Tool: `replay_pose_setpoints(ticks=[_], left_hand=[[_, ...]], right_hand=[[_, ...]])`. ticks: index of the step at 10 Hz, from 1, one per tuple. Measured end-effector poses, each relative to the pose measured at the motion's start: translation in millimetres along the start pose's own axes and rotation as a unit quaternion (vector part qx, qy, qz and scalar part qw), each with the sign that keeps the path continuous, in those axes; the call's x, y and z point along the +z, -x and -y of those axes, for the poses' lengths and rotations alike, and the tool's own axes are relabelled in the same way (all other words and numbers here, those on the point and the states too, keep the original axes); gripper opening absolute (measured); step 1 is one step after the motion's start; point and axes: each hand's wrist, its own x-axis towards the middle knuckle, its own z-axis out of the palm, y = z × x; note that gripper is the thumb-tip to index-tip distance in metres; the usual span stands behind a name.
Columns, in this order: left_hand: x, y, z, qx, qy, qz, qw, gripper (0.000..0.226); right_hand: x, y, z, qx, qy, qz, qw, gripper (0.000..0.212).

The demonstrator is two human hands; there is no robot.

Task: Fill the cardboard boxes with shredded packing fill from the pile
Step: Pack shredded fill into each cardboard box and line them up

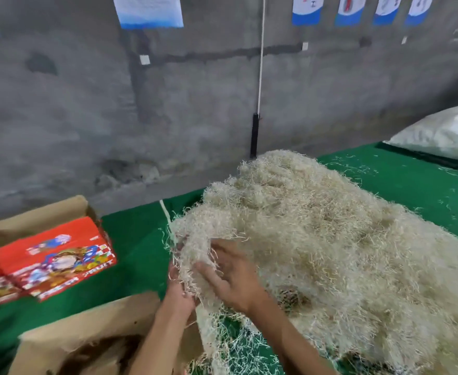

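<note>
Both hands, left (178, 290) and right (232, 277), clutch one clump at the near edge of the pile (330, 239), just beside the open box (87, 328). The strands tangle; pulling could drag extra fill onto the green table (136, 239).

Both hands, left hand (178, 290) and right hand (232, 277), clutching a clump of shredded fill (195, 247) at the pile (344, 239) edge, beside an open cardboard box (92, 323).
</note>
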Motion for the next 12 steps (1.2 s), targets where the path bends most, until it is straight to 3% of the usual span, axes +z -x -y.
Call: replay_pose_setpoints(ticks=[1, 2, 3, 4, 5, 6, 7, 8, 9, 10, 11, 12], left_hand=[[-50.5, 39.0, -40.1, 0.05, 0.071, -0.032, 0.996, 0.037], [-115.7, 73.1, -57.1, 0.081, 0.119, -0.089, 0.986, 0.035], [-162.1, 98.1, -57.1, -0.003, 0.102, 0.023, 0.995, 0.035], [-173.7, 102.6, -55.2, 0.003, -0.068, -0.059, 0.996, 0.042], [-172.7, 103.7, -45.7, 0.134, 0.04, -0.194, 0.971, 0.048], [-175.2, 109.0, -18.6, 0.236, -0.14, -0.222, 0.936, 0.061], [-190.7, 112.4, -9.4, 0.244, -0.229, -0.17, 0.927, 0.073], [-221.5, 107.6, -31.2, 0.265, -0.146, -0.185, 0.935, 0.053], [-250.0, 94.1, -54.9, 0.239, 0.028, -0.254, 0.937, 0.051], [-233.9, 85.7, -42.6, 0.203, -0.032, -0.217, 0.954, 0.033], [-240.8, 105.0, -20.7, 0.188, -0.065, -0.105, 0.974, 0.04], [-255.4, 79.8, -41.7, 0.152, -0.097, -0.211, 0.961, 0.045]], right_hand=[[22.2, 14.3, 34.3, 0.087, -0.153, -0.068, 0.982, 0.045], [44.6, 16.9, 74.3, 0.201, -0.281, -0.03, 0.938, 0.058], [73.3, 22.4, 118.5, 0.168, -0.216, 0.112, 0.955, 0.101], [117.0, 51.3, 151.1, 0.152, -0.314, 0.136, 0.927, 0.058], [163.6, 86.5, 159.1, 0.149, -0.279, 0.076, 0.946, 0.057], [182.4, 93.5, 160.7, 0.164, -0.249, -0.005, 0.955, 0.041], [180.7, 91.7, 150.7, 0.217, -0.282, -0.015, 0.935, 0.02], [152.0, 80.6, 135.0, 0.259, -0.301, -0.024, 0.917, 0.054], [124.5, 65.7, 121.7, 0.293, -0.314, -0.098, 0.898, 0.053], [143.8, 61.0, 134.1, 0.346, -0.362, -0.059, 0.864, 0.04], [174.8, 72.2, 150.8, 0.386, -0.385, 0.018, 0.838, 0.036], [149.4, 64.7, 134.1, 0.32, -0.282, -0.058, 0.902, 0.04]])
